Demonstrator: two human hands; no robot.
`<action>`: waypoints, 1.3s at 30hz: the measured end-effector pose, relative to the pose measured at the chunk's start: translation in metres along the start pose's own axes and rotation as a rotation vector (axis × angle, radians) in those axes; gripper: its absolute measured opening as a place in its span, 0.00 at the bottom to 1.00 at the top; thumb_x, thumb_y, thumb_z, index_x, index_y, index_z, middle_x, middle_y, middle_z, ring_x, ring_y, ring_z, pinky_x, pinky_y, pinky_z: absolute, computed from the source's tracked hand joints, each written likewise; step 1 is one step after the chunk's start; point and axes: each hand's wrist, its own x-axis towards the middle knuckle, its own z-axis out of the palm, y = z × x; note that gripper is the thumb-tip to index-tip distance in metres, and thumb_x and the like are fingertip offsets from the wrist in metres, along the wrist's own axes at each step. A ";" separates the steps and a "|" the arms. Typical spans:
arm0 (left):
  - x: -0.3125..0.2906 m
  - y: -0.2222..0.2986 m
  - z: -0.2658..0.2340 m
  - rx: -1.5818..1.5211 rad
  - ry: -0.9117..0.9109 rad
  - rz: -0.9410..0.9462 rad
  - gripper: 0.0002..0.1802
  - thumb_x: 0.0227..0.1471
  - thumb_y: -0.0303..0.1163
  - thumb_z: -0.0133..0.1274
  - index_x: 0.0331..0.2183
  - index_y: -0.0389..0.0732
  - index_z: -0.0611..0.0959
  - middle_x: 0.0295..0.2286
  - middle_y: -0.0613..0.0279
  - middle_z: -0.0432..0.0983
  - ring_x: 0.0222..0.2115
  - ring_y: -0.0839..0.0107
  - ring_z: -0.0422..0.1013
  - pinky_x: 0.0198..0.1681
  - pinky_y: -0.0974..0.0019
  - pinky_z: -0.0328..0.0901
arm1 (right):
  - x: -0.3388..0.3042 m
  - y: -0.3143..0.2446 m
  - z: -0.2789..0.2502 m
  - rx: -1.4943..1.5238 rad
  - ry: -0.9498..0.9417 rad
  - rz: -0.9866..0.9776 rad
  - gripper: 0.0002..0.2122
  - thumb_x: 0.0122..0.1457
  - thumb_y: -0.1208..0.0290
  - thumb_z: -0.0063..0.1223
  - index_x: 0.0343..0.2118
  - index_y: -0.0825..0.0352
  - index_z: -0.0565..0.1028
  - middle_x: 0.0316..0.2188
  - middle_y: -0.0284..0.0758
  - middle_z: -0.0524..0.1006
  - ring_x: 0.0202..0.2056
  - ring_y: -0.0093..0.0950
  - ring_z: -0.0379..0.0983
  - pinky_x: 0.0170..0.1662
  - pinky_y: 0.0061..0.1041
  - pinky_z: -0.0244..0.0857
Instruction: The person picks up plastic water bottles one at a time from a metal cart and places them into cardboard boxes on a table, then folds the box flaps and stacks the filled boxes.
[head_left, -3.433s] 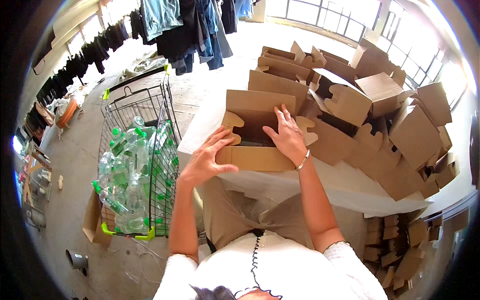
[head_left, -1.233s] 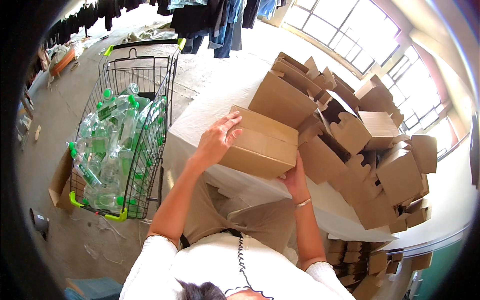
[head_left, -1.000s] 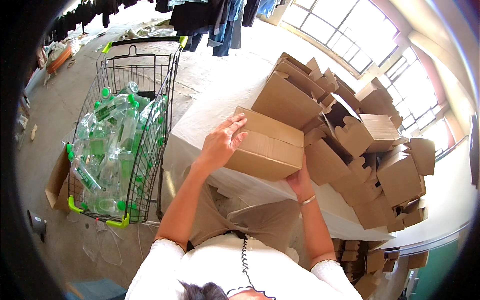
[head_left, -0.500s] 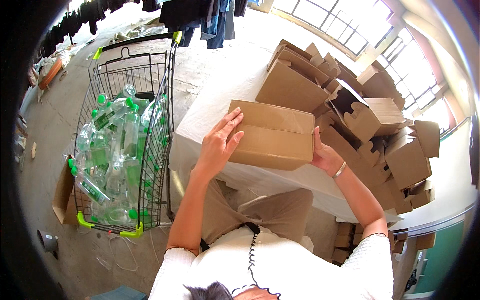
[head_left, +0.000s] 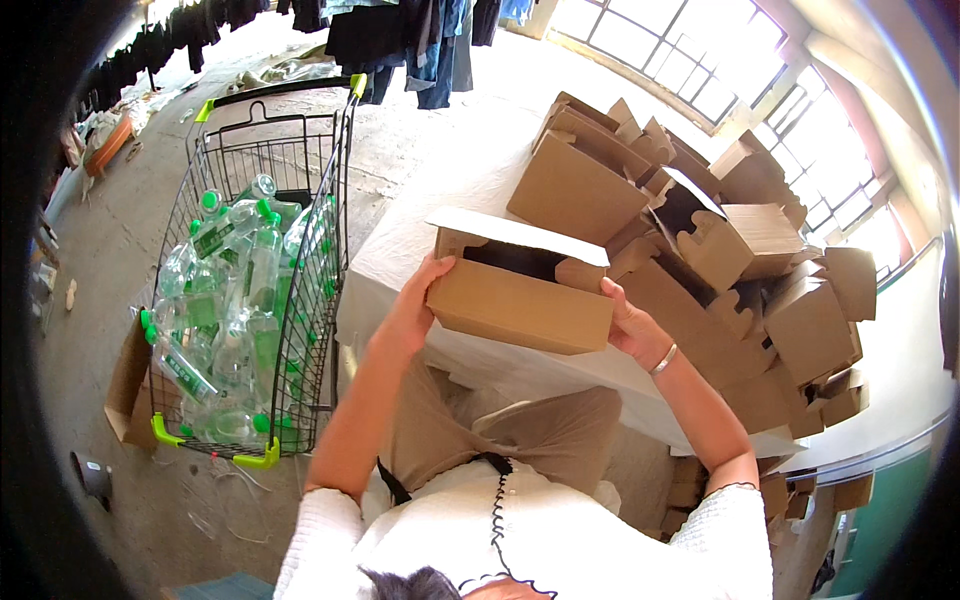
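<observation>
A brown cardboard box (head_left: pixel 515 308) is between my two hands over the near edge of the white-covered table (head_left: pixel 400 225). Its long lid flap stands raised on the far side, and through the gap its dark inside shows. My left hand (head_left: pixel 418 300) grips the left end, thumb near the top corner. At the right end my right hand (head_left: pixel 633 322) holds on, its thumb by a small side flap; a bracelet circles that wrist. What the box contains, if anything, cannot be made out.
Many open cardboard boxes (head_left: pixel 710 270) lie heaped on the table's right. At the left stands a wire shopping cart (head_left: pixel 345 190) full of clear, green-capped plastic bottles (head_left: pixel 225 300). Dark clothes (head_left: pixel 375 45) hang at the back. More cartons (head_left: pixel 690 485) sit low at the right.
The box's top, closed before, now has its long flap lifted. My left hand has moved from the top face to the left end. The box has shifted slightly left and nearer.
</observation>
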 end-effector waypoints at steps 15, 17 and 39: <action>-0.011 0.018 0.009 0.006 0.071 -0.252 0.40 0.56 0.62 0.56 0.60 0.46 0.72 0.58 0.59 0.71 0.60 0.54 0.65 0.62 0.31 0.54 | 0.046 0.068 -0.026 0.155 0.182 -0.037 0.35 0.62 0.35 0.48 0.65 0.56 0.67 0.60 0.30 0.73 0.59 0.29 0.69 0.60 0.41 0.66; -0.014 0.011 -0.008 -0.086 0.032 -0.244 0.40 0.56 0.62 0.57 0.61 0.46 0.72 0.58 0.59 0.71 0.60 0.51 0.64 0.62 0.27 0.52 | 0.036 0.050 0.000 0.174 0.110 0.049 0.36 0.62 0.33 0.45 0.67 0.54 0.64 0.62 0.30 0.71 0.60 0.29 0.68 0.60 0.42 0.65; -0.047 0.027 -0.072 -0.028 0.009 0.250 0.35 0.56 0.46 0.62 0.59 0.41 0.72 0.53 0.62 0.75 0.54 0.67 0.71 0.58 0.59 0.63 | 0.100 0.019 0.069 0.223 -0.146 -0.174 0.33 0.69 0.38 0.34 0.68 0.58 0.63 0.66 0.32 0.67 0.63 0.28 0.65 0.64 0.36 0.62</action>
